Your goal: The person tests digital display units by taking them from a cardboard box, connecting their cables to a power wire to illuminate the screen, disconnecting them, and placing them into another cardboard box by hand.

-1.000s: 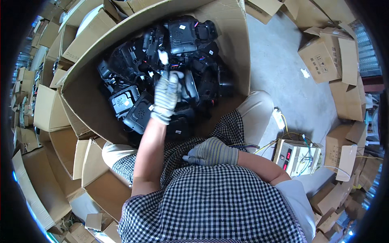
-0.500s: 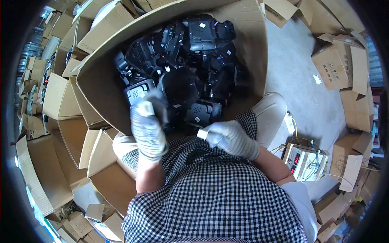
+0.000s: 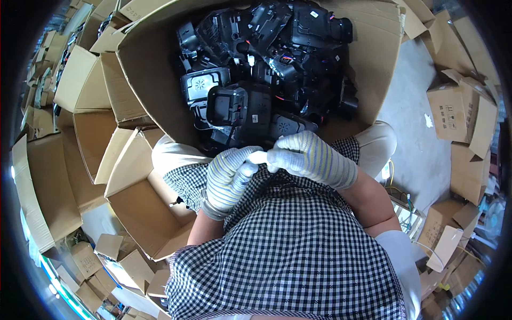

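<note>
My left hand (image 3: pixel 228 180) and my right hand (image 3: pixel 314 160), both in striped grey knit gloves, meet in front of my checked apron. Between their fingertips is a small white piece (image 3: pixel 258 157), pinched from both sides; its exact kind is too small and covered to tell. Just beyond my hands, a large cardboard box (image 3: pixel 368 64) holds a heap of black plastic housings (image 3: pixel 256 109) with a few coloured wires. A flat housing (image 3: pixel 288 125) with a round vent pattern lies closest to my right hand.
Open cardboard boxes crowd the left, one empty-looking box (image 3: pixel 141 205) beside my left knee. More cartons (image 3: pixel 453 112) stand on the right, across a grey floor (image 3: pixel 413 90). A device with wires (image 3: pixel 408 216) sits by my right elbow.
My left hand has come down and to the right from the box's near edge. Both hands now meet at the small white piece. The view has shifted, and the box appears further right.
</note>
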### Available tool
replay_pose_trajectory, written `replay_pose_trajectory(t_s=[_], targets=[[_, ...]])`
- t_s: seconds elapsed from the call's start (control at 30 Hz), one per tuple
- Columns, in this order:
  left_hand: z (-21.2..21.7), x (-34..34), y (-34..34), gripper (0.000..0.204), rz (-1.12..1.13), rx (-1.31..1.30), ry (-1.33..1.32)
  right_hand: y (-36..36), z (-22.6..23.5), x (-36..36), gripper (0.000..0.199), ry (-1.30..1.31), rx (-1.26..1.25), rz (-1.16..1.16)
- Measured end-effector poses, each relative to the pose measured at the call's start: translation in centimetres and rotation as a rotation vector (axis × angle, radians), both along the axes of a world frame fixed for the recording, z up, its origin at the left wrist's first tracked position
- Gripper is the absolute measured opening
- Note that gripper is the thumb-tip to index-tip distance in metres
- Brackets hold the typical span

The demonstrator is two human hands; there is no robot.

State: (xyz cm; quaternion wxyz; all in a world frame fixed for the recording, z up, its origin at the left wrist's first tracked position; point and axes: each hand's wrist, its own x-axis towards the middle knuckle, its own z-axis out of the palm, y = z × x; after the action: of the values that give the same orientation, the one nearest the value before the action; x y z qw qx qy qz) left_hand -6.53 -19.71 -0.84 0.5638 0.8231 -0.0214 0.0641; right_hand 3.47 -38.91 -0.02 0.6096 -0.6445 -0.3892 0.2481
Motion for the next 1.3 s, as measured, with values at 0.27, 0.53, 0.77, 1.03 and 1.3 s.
replay_pose_trajectory(t_s=[0.27,0.53,0.77,1.03,1.3], targets=[[-1.4,-0.5,1.9,0.048,-0.214,0.215,-0.163,1.1,1.5,0.5,0.038,0.856,-0.378,0.324],[-0.6,5.8,8.0,0.04,-0.323,0.752,-0.357,0.1,0.6,-0.2,0.039,0.208,-0.188,0.473],[-4.2,10.1,9.2,0.019,-0.577,1.508,-0.232,-3.9,-0.1,-0.6,0.038,0.47,-0.046,0.217],[3.1,4.6,8.7,0.037,-0.135,0.939,-0.105,-5.8,0.1,0.8,0.036,0.578,0.523,-0.207],[-2.0,-2.7,9.1,0.046,0.225,-1.375,0.366,3.8,2.2,3.0,0.032,0.345,-0.052,-0.303]])
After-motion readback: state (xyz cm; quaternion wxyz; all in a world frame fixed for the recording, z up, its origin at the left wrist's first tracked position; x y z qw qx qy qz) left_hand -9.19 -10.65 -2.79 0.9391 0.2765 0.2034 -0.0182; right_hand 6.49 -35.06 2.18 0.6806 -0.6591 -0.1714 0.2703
